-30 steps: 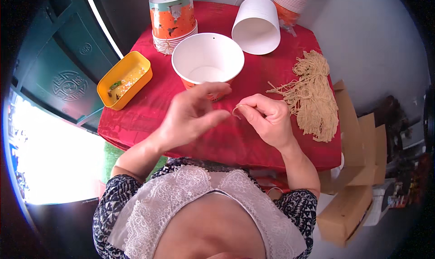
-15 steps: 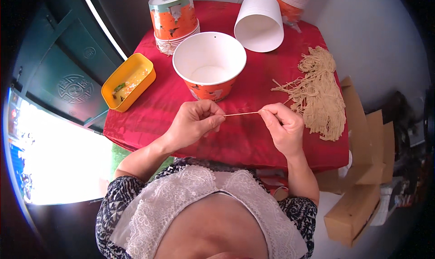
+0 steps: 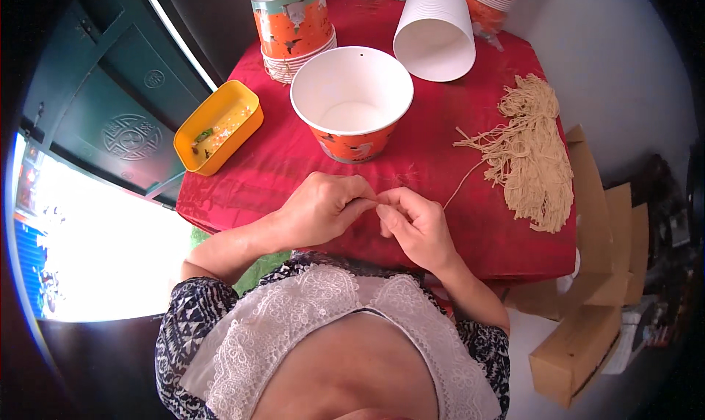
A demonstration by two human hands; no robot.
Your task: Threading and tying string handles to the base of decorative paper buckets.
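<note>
My left hand (image 3: 323, 208) and my right hand (image 3: 418, 227) meet over the near part of the table, thumbs and fingertips pinched together on a thin beige string (image 3: 464, 180). The tips almost touch, so the pinched bit is mostly hidden. From the right hand the string trails off toward a thick bundle of beige strings (image 3: 534, 167) on the right. Just beyond my hands stands an upright paper bucket (image 3: 356, 147), white inside and orange outside, with a small dark hole near its far rim.
A yellow tray (image 3: 254, 121) with small scraps sits at the left. Behind are an upside-down stack of orange buckets (image 3: 295, 32), a white bucket (image 3: 435, 47) on its side and more stacked buckets (image 3: 493, 0). A red cloth (image 3: 433, 145) covers the table; cardboard boxes (image 3: 576, 350) stand lower right.
My hands have come together; the string stretched between them no longer shows. The right hand has moved left and slightly down, leaving string trailing toward the bundle. The view has shifted slightly.
</note>
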